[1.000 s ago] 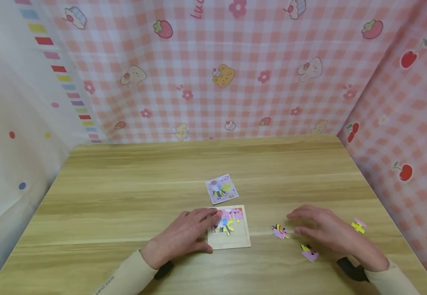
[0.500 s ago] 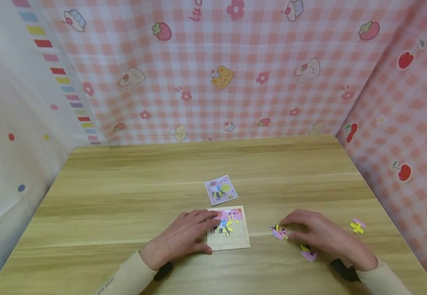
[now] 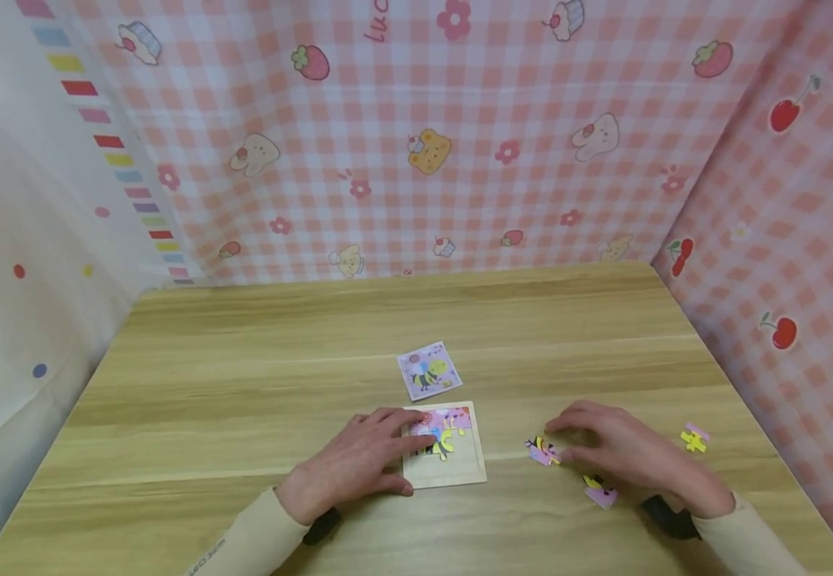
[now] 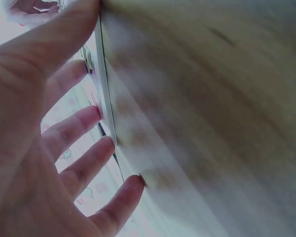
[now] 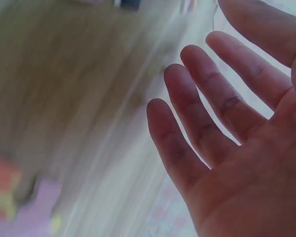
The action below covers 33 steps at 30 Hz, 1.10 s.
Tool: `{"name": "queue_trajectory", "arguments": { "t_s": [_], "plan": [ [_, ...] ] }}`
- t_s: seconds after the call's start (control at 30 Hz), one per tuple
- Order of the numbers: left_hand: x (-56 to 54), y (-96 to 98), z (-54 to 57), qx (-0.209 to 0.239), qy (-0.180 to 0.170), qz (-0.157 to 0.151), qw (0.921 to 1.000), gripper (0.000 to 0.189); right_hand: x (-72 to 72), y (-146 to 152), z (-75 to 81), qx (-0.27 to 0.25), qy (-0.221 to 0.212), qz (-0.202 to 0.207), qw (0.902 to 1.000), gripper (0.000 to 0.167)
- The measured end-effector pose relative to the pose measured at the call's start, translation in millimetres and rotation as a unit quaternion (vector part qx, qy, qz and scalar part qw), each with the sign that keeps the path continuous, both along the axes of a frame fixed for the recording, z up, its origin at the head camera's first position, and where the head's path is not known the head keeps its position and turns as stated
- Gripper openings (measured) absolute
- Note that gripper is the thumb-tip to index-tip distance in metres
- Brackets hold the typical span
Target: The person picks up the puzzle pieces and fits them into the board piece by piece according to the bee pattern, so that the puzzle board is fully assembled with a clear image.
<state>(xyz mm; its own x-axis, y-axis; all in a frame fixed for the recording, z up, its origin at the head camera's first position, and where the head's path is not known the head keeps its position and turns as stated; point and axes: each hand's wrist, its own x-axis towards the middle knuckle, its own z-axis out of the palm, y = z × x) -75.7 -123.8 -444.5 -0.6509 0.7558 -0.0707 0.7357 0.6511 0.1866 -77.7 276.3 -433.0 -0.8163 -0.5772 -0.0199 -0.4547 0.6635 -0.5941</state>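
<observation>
In the head view, my left hand (image 3: 354, 456) lies over the left side of a wooden puzzle tray (image 3: 459, 472), its fingers spread on the partly filled bee picture (image 3: 445, 424). In the left wrist view those fingers (image 4: 84, 168) are extended along the tray's edge (image 4: 107, 94). To the right, my right hand (image 3: 614, 444) hovers low beside a pink, yellow and black puzzle piece (image 3: 542, 450), thumb and forefinger near its right side. Its fingers (image 5: 187, 98) look relaxed in the right wrist view, with nothing between them. Whether a fingertip touches the piece is hard to tell.
A printed bee card (image 3: 429, 370) lies just behind the tray. Another pink and yellow-black piece (image 3: 599, 492) sits below the right hand, and a yellow and pink piece (image 3: 694, 438) lies farther right. Patterned curtains (image 3: 387, 160) border the wooden table (image 3: 243, 344).
My right hand has come left and closer to the pink, yellow and black puzzle piece. The left hand stays on the tray, with its forefinger shifted slightly. The head view has drifted a little.
</observation>
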Motion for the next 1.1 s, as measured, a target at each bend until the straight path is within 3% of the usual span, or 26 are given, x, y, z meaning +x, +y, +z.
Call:
{"name": "queue_trajectory", "arguments": {
  "t_s": [0.3, 0.53, 0.83, 1.1],
  "plan": [
    [-0.7, 1.4, -0.3, 0.007, -0.003, 0.005, 1.0000, 0.067, 8.5, 44.3, 13.4, 0.010, 0.021, -0.108, 0.9939, 0.034],
    [-1.6, 2.2, -0.3, 0.009, 0.000, 0.000, 1.0000, 0.068, 14.7, 85.7, 8.7, -0.021, 0.105, -0.145, 0.9837, 0.036],
    [-1.1, -0.2, 0.4, 0.014, -0.005, 0.004, 0.9999, 0.067, 18.8, 125.3, 4.6, -0.064, 0.036, -0.210, 0.9749, 0.037],
    [-0.4, -0.7, 1.9, 0.016, -0.009, 0.000, 0.9998, 0.067, 21.5, 150.2, -16.1, -0.076, 0.030, -0.189, 0.9786, 0.034]
  ]
}}
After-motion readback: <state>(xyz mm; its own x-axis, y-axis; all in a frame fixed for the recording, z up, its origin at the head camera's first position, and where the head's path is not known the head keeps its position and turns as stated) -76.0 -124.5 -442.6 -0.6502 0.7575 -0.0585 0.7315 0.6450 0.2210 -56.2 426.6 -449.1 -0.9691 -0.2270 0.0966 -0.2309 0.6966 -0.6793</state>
